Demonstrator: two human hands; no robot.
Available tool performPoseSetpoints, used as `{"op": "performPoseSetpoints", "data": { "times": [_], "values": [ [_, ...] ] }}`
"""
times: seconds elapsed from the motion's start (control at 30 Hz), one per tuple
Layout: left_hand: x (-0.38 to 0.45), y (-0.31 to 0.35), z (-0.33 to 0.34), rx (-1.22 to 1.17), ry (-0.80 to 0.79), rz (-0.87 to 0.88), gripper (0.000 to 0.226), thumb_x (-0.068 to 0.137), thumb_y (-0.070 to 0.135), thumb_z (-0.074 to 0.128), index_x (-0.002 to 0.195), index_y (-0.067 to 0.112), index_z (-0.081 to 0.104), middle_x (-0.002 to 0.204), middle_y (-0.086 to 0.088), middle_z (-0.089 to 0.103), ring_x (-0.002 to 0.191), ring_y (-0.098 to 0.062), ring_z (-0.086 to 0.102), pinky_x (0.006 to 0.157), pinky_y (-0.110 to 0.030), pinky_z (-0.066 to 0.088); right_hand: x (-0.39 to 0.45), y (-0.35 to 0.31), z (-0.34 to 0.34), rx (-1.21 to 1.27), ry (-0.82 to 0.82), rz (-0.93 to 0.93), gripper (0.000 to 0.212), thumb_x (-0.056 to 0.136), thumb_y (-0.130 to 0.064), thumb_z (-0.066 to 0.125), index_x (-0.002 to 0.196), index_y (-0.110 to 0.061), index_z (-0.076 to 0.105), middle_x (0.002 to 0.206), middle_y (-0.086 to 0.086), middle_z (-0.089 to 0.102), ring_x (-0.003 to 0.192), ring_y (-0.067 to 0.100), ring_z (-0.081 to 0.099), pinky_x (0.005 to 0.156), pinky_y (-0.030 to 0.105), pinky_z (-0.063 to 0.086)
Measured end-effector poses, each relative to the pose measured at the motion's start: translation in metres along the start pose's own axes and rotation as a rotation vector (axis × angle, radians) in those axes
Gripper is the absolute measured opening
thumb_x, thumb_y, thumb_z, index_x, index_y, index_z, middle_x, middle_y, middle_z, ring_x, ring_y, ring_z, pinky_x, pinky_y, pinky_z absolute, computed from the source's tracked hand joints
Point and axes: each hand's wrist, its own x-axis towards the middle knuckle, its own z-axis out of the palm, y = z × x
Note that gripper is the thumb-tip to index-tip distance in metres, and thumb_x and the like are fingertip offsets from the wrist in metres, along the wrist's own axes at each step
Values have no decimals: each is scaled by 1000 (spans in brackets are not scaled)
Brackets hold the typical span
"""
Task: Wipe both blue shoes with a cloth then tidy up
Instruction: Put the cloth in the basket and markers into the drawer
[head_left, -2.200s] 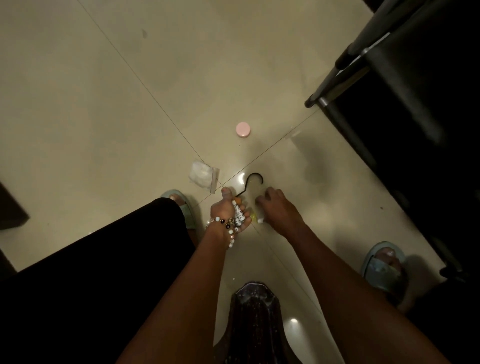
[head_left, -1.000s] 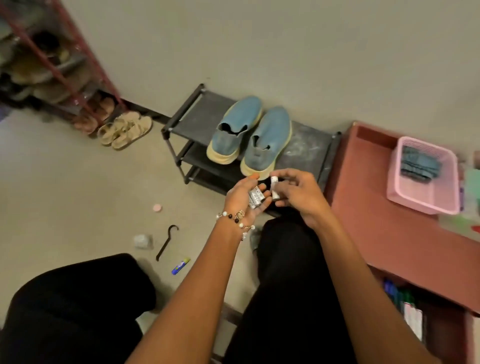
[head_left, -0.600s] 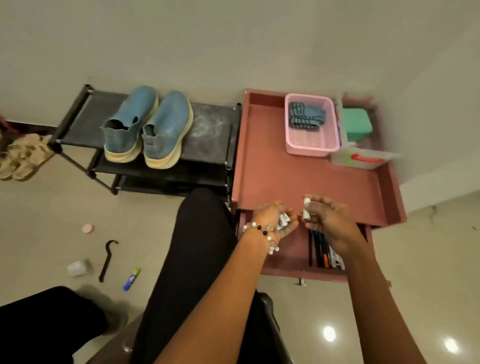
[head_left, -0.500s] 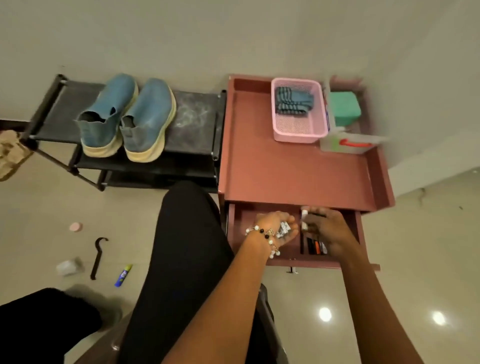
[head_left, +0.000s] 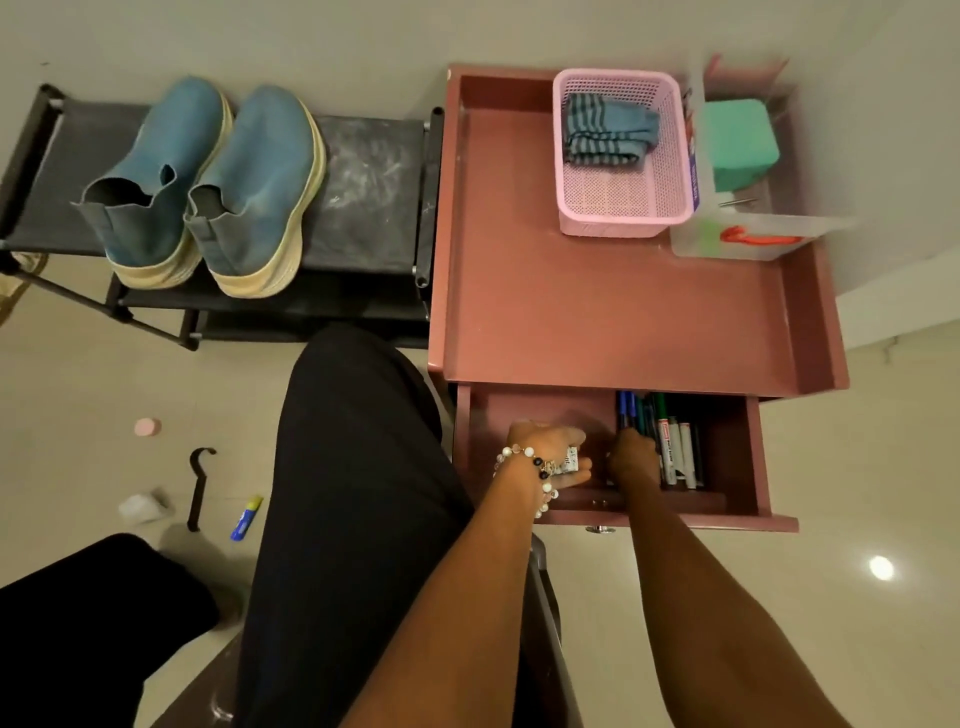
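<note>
While both hands (head_left: 592, 460) sit in drawer (head_left: 737, 457): L cupping small packets (head_left: 570, 460), R curled (grasp unclear) beside markers (head_left: 675, 441).

1. Rose from floor clutter, turned to pink desk (head_left: 613, 306); view now looks down on it.
2. Both hands moved from lap level down into open drawer (head_left: 540, 410).
3. Left hand (head_left: 550, 457), palm up w/ small packets (head_left: 570, 461), now inside drawer.
4. Right hand (head_left: 631, 460) lowered beside markers (head_left: 670, 441); white item held 0.5 s ago no longer visible.
</note>
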Motion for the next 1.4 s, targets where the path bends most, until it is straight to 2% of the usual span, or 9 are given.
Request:
{"op": "performPoseSetpoints", "data": {
  "times": [0.1,0.2,0.37,0.63,0.83,1.07,1.17,1.23,1.4],
  "values": [
    [2,1,-4,-4,15,-11,26,84,2,66,109,-1,59,85,-14,61,65,-23,65,50,-32,58,-7,5,-4,50,89,60,24,88,-1,52,111,5,60,110,27,61,103,42,59,85,45,49],
    [7,-3,-8,49,37,7,5,85,6,67,86,7,63,78,-8,62,68,-18,63,61,-32,60,-19,4,-27,279,111,-38,25,81,3,62,106,4,64,100,25,65,95,39,62,81,41,50],
    [12,-11,-9,139,64,44,13,81,14,75,80,12,62,78,-6,68,67,-16,67,67,-31,60,-85,-4,-73,958,-455,-188,24,80,-6,69,104,-6,66,94,12,70,82,27,69,64,32,58],
    [9,-4,-5,171,78,114,22,91,13,62,109,1,57,79,-7,65,59,-15,61,48,-22,53,-62,-4,-65,820,-400,-188,41,76,12,67,110,-11,66,86,16,69,68,21,69,60,28,58],
    [13,-4,-8,177,98,113,10,94,12,57,96,15,48,76,-6,64,55,-15,57,45,-21,50,-7,-2,-4,-26,-103,-283,36,80,-4,65,115,-13,65,112,17,66,100,32,63,85,31,49],
    [15,-2,-11,89,120,76,12,91,6,60,80,6,55,73,-9,60,60,-18,58,49,-24,54,-3,2,4,-233,-25,-285,32,94,-6,45,125,-4,53,114,21,61,104,36,60,90,38,49],
    [16,-3,-13,111,122,34,26,88,3,57,64,8,51,66,-9,53,60,-22,52,71,-34,53,-14,0,-11,82,-44,-217,26,91,-4,50,115,0,60,105,14,64,102,33,61,72,15,47],
    [17,-3,-14,145,134,23,27,86,0,54,61,11,50,66,-9,54,63,-23,56,82,-40,50,-35,-8,-27,395,-57,-228,18,88,-3,58,104,-4,66,97,13,70,88,28,66,67,19,48],
    [15,-7,-15,214,105,7,3,86,7,65,84,6,67,82,-12,70,67,-25,69,65,-38,60,-103,-13,-57,954,-450,-277,20,83,0,64,102,-4,66,89,10,70,77,19,69,62,24,56]
  ]
}}
